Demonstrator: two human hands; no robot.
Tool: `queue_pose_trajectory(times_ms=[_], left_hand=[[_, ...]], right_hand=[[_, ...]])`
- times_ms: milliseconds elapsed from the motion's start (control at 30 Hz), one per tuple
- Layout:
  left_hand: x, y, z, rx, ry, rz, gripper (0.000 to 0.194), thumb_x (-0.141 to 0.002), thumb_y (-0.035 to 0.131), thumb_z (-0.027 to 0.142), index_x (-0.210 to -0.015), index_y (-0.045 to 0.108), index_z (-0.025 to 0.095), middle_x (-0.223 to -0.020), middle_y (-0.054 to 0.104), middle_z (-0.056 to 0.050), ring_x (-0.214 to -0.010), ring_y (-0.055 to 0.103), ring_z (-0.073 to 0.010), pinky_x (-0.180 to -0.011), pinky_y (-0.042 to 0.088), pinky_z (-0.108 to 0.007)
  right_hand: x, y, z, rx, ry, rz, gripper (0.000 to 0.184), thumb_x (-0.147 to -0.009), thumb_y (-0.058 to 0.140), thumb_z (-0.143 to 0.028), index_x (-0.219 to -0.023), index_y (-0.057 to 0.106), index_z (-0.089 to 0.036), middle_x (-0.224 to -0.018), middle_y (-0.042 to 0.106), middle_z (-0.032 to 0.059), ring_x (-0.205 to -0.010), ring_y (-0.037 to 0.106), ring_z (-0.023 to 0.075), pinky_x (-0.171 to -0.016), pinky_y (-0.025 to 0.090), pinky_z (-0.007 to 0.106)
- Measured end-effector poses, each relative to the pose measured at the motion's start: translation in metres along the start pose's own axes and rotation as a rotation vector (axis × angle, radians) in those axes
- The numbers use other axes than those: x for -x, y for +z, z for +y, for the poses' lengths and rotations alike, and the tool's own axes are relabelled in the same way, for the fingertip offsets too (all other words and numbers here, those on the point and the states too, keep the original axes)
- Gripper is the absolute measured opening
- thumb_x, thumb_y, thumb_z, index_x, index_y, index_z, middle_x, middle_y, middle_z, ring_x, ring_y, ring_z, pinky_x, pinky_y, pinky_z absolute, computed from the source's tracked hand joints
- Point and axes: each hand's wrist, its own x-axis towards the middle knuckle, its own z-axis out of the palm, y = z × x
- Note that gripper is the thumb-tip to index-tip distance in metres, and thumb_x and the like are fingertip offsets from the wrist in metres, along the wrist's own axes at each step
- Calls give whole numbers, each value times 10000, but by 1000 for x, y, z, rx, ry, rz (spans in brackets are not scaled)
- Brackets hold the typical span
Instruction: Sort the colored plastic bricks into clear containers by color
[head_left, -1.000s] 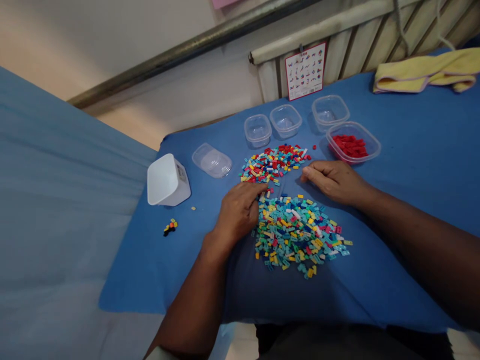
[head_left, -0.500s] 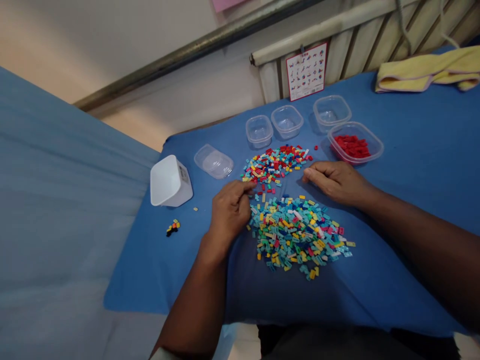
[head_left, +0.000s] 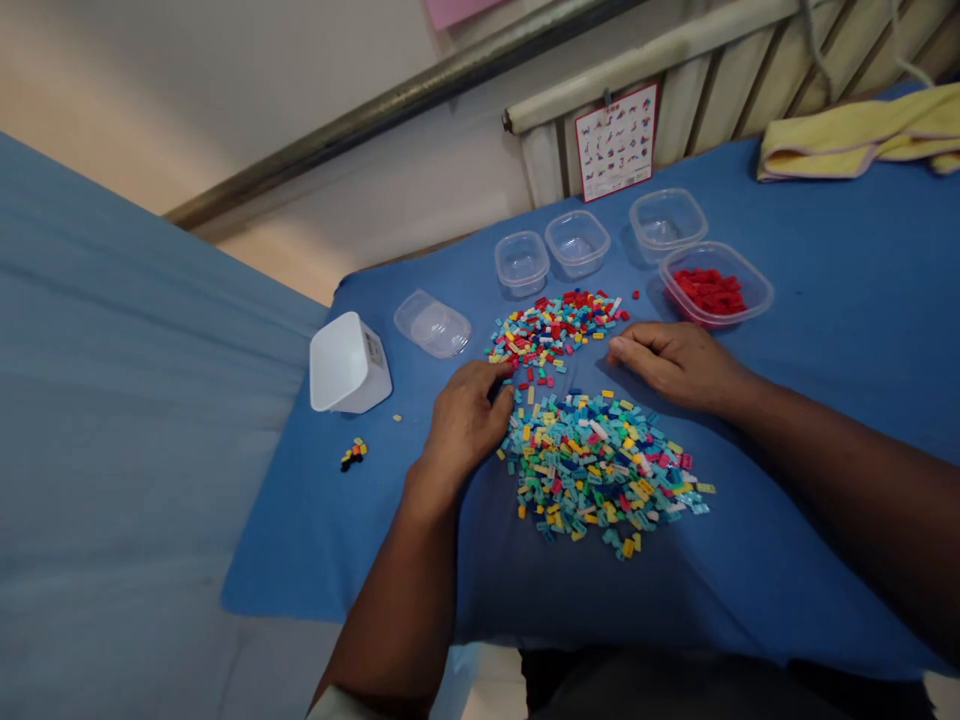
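My left hand (head_left: 471, 415) rests at the left edge of the bricks, its thumb and forefinger apart and no brick seen between them. Its fingertips lie between a smaller pile of mixed toy bricks (head_left: 555, 325) with many red ones, and a larger pile of mostly turquoise, yellow and green toy bricks (head_left: 600, 460). To the right of the smaller pile, my right hand (head_left: 675, 365) is closed, fingers curled in and thumb pressed against them. What it holds, if anything, is hidden. Just behind it stands a clear tub of red bricks (head_left: 709, 290).
Clear plastic tubs (head_left: 577, 245) line the back, with a clear lid (head_left: 433, 325) to their left. A white container (head_left: 349, 365) lies tipped at the left, near a few black and yellow bricks (head_left: 354, 453). A yellow cloth (head_left: 855, 140) and picture card (head_left: 617, 145) are behind.
My left thumb and forefinger have spread from a closed pinch. My right hand keeps its closed shape. The whole view has shifted slightly.
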Motion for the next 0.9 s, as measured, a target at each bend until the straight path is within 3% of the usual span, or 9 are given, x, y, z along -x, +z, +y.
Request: queue_pose_trajectory(times_ms=[100, 267, 467, 667, 900], left_hand=[[-2, 1, -1, 35, -2, -12, 421, -1003, 652, 175, -1398, 780, 103, -1324, 766, -133, -1271, 697, -328, -1131, 531, -507], [-8, 3, 1, 41, 17, -38, 424, -1016, 734, 252, -1400, 782, 80, -1285, 756, -163, -1224, 694, -349, -1102, 545, -544], [-15, 8, 0, -30, 109, -35, 323, -1035, 680, 168, -1320, 814, 93, -1202, 768, -141, -1192, 698, -351, -1067, 564, -542], [-18, 12, -3, -74, 215, -4, 278, -1071, 683, 184, -1304, 806, 93, -1246, 787, -136, -1209, 715, -348, -1090, 577, -530], [-22, 18, 1, -152, 300, -1, 231, -1116, 655, 234, -1231, 815, 114, -1163, 780, -131, -1112, 722, -325, -987, 600, -488]], right_hand=[[0, 1, 2, 12, 6, -1, 474, -1126, 558, -563, -851, 786, -252, -833, 804, 43, -710, 698, 221, -672, 496, 371], [-1, 2, 4, 20, 8, 0, 491, -1130, 553, -583, -847, 779, -251, -825, 801, 40, -697, 679, 215, -657, 477, 369], [0, 1, 2, 25, -15, 5, 480, -1132, 560, -573, -859, 783, -247, -805, 798, 52, -724, 699, 229, -659, 471, 360], [-1, 0, 0, 32, -21, 8, 496, -1132, 558, -586, -859, 785, -239, -799, 794, 52, -720, 692, 222, -650, 463, 347], [-1, -1, -4, 45, -15, 7, 492, -1129, 569, -587, -852, 777, -238, -747, 756, 40, -701, 668, 219, -642, 452, 348]])
